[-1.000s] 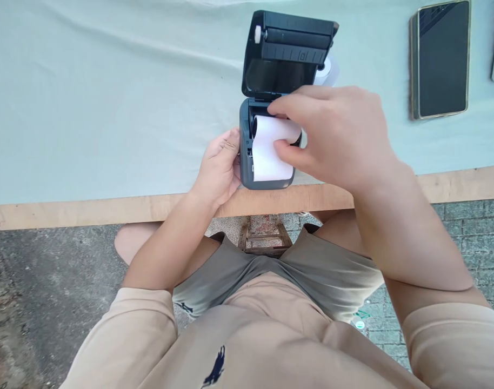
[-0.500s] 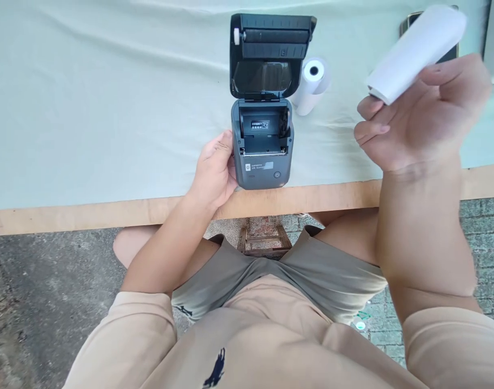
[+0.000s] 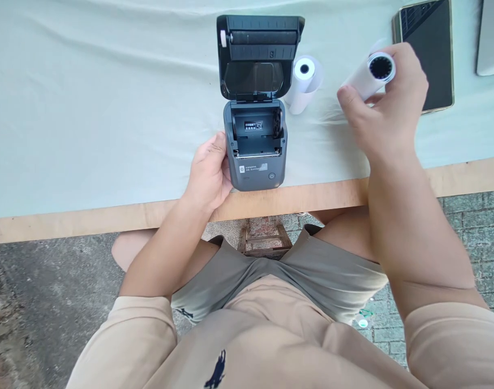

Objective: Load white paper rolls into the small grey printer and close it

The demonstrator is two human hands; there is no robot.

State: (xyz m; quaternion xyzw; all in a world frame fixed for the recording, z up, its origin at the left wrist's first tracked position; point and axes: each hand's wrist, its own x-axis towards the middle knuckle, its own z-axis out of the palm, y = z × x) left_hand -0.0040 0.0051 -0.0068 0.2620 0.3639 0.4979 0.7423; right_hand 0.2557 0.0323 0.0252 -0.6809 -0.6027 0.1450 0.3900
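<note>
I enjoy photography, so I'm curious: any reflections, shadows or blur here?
In the head view, a patterned reflection crosses the top of the phone; same head view, soft shadow on the cloth by the right hand, and fuzzy small print on the printer.

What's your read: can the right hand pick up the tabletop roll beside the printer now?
Probably not while full: the right hand holds another paper roll. Otherwise the way looks free, with only cloth showing between that hand and the tabletop roll beside the printer.
</note>
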